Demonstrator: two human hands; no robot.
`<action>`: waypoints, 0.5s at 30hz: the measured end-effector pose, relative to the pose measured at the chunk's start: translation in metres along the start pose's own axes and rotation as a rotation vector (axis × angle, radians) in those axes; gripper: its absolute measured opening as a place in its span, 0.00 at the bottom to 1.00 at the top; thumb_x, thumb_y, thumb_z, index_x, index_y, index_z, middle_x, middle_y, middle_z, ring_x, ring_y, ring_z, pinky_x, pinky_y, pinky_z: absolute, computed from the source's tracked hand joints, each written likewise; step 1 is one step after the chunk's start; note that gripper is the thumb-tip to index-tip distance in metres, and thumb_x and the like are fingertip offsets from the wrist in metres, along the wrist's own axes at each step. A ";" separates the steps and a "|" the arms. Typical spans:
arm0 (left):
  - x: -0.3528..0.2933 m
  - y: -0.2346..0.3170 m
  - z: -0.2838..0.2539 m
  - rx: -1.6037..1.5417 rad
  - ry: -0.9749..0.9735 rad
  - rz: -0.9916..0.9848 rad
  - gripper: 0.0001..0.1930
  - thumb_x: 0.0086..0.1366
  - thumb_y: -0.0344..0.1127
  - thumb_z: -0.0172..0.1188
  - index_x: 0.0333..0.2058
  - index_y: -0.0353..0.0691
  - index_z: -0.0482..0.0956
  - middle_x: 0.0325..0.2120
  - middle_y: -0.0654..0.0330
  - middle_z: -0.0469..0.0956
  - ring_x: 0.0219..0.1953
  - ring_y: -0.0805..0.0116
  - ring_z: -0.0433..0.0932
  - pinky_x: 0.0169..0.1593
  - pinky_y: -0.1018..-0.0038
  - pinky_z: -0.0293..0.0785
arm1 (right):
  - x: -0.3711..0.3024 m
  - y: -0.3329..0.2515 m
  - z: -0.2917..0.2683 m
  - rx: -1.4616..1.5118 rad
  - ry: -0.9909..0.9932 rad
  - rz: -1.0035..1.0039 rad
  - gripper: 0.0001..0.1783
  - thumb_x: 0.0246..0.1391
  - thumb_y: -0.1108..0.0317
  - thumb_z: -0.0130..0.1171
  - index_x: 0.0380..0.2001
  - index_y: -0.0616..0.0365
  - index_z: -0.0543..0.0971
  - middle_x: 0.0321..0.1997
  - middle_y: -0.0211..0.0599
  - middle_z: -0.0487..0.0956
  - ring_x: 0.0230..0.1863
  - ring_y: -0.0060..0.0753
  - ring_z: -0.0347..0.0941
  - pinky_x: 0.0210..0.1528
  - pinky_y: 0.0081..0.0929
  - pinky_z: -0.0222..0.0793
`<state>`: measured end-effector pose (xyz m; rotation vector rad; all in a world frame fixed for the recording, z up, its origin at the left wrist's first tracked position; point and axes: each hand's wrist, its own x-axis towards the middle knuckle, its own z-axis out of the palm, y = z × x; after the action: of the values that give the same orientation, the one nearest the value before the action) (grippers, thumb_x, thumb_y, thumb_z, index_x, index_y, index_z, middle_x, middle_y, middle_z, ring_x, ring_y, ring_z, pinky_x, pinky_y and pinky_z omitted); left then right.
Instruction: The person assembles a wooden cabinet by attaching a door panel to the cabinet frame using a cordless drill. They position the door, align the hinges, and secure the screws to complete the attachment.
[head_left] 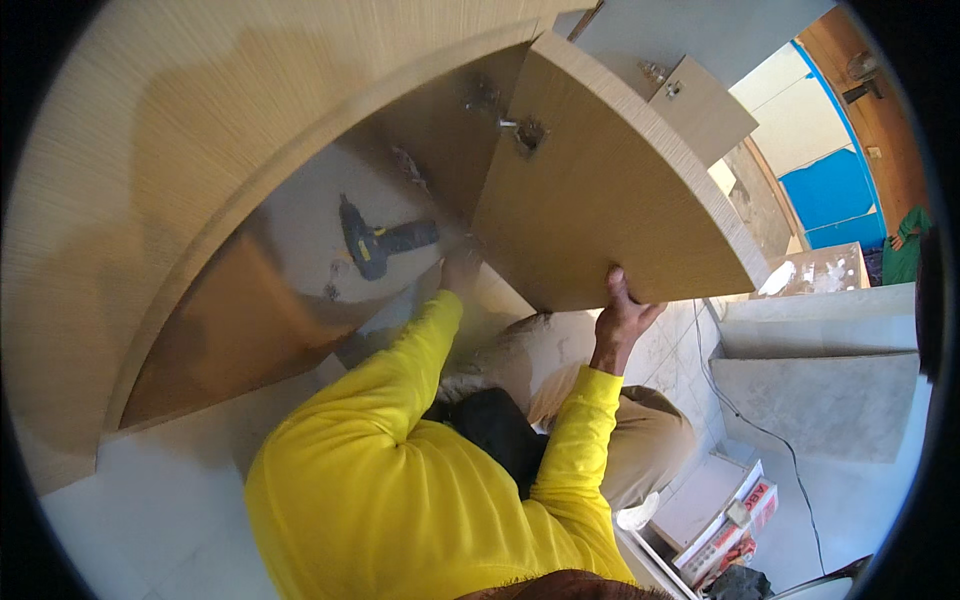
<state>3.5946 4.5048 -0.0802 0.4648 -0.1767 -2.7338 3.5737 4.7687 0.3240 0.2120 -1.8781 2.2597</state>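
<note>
A wood-grain cabinet door (pixel 600 190) stands swung out from the cabinet (pixel 130 150), with a metal hinge (pixel 527 135) on its inner face near the top. My right hand (pixel 622 318) grips the door's lower edge, the thumb lying on the inner face. At the door's inner lower corner, beside the cabinet opening, is my left hand (pixel 461 270); its fingers are blurred and partly hidden, so what they touch does not show. A black cordless drill (pixel 375 240) with yellow marks lies inside the cabinet, just beyond my left hand.
Another open wooden door (pixel 703 110) juts out at the back right. Grey slabs (pixel 815 400) stand on the right, with a dark cable (pixel 770 440) running past them. A drawer-like tray (pixel 705 510) holds boxes at the lower right. Someone's green sleeve (pixel 906 250) shows at the far right.
</note>
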 end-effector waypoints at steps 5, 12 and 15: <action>0.024 -0.013 -0.019 0.290 0.095 0.220 0.13 0.73 0.31 0.66 0.54 0.43 0.85 0.49 0.58 0.88 0.56 0.57 0.84 0.62 0.54 0.81 | -0.006 -0.004 0.009 0.041 0.064 -0.034 0.45 0.52 0.65 0.86 0.67 0.64 0.71 0.61 0.44 0.79 0.62 0.40 0.77 0.67 0.44 0.76; -0.010 -0.017 0.038 0.065 0.237 -0.070 0.14 0.67 0.31 0.69 0.52 0.45 0.85 0.54 0.57 0.86 0.57 0.53 0.83 0.60 0.49 0.84 | -0.011 -0.003 -0.002 -0.036 0.139 0.037 0.48 0.53 0.62 0.86 0.68 0.65 0.67 0.64 0.47 0.76 0.64 0.42 0.76 0.67 0.43 0.75; -0.020 -0.018 0.045 0.068 0.382 -0.096 0.14 0.66 0.31 0.69 0.51 0.45 0.86 0.59 0.57 0.83 0.59 0.51 0.81 0.64 0.45 0.83 | -0.007 -0.014 -0.002 -0.018 0.042 -0.017 0.44 0.53 0.62 0.86 0.66 0.65 0.70 0.61 0.45 0.78 0.61 0.40 0.78 0.65 0.42 0.77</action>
<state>3.5912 4.5316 -0.0355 1.0235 -0.1498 -2.6734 3.5838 4.7730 0.3353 0.1752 -1.8678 2.2175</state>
